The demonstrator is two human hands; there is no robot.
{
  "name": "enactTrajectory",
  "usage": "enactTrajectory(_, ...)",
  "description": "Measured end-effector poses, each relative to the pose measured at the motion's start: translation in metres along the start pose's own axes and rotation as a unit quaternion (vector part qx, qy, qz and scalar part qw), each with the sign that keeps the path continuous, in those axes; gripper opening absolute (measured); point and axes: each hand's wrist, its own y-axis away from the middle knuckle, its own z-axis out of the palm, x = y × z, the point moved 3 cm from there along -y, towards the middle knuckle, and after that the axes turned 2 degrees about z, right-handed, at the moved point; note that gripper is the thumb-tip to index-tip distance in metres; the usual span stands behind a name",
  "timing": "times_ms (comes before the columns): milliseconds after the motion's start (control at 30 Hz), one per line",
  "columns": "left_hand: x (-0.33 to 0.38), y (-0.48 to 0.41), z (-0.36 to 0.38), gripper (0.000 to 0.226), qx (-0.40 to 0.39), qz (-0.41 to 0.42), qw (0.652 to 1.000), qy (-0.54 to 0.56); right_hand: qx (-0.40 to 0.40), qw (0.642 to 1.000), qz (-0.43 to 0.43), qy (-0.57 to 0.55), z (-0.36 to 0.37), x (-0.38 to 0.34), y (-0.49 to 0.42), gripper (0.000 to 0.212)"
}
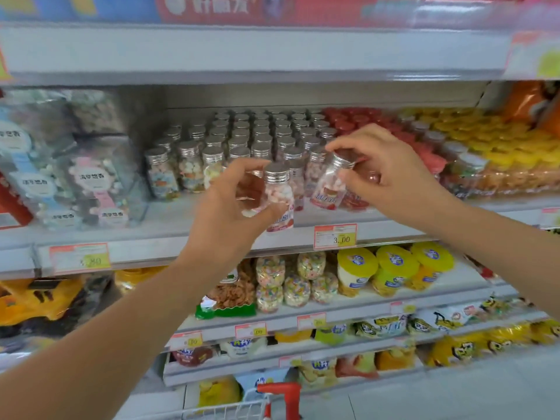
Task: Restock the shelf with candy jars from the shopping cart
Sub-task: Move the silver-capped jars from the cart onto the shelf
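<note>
Left hand [239,204] is up at the shelf, fingers wrapped around a clear candy jar [279,198] with a silver screw cap, pink and white sweets inside and a strawberry label low on its side. That jar is upright, held just out in front of the shelf edge [188,247], above the price rail. And over on the other side, the right hand [385,174] pinches a second candy jar [330,186] by its silver cap, thumb and fingertips closed on the rim, and this one tilts, its base leaning in towards the shelf front beside the first jar. Both hands are clamped on a jar each, close together, nearly touching.

Behind them stands the stock: rows of silver-capped jars [260,134] running deep to the back of the shelf, and to their right a block of red-lidded tubs [360,119], then yellow-lidded tubs [497,140]. Large clear bags of sweets [91,177] sit at the left end. A price tag reading 3.00 [335,236] hangs on the rail right under the jars. Down at the bottom edge, the red handle corner and white wire of the shopping cart [272,398] poke into view.
</note>
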Motion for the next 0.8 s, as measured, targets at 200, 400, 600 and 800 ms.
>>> enactTrajectory(200,-0.005,-0.012,0.02,0.049,0.035,0.017,0.998,-0.046,-0.06,0.992,-0.04,0.099,0.007,0.016,-0.023,0.037)
enactTrajectory(400,-0.009,-0.015,0.026,0.05,0.03,0.028,0.996,-0.077,-0.051,0.984,-0.049,0.166,0.018,0.017,-0.03,0.038)
enactTrajectory(600,-0.007,-0.022,0.033,0.052,0.025,0.037,0.996,-0.082,-0.02,0.994,-0.014,0.103,0.014,0.021,-0.03,0.04)
enactTrajectory(800,0.006,-0.027,0.052,0.042,0.01,0.062,0.993,-0.101,-0.014,0.999,-0.03,-0.003,-0.002,0.008,-0.017,0.043)
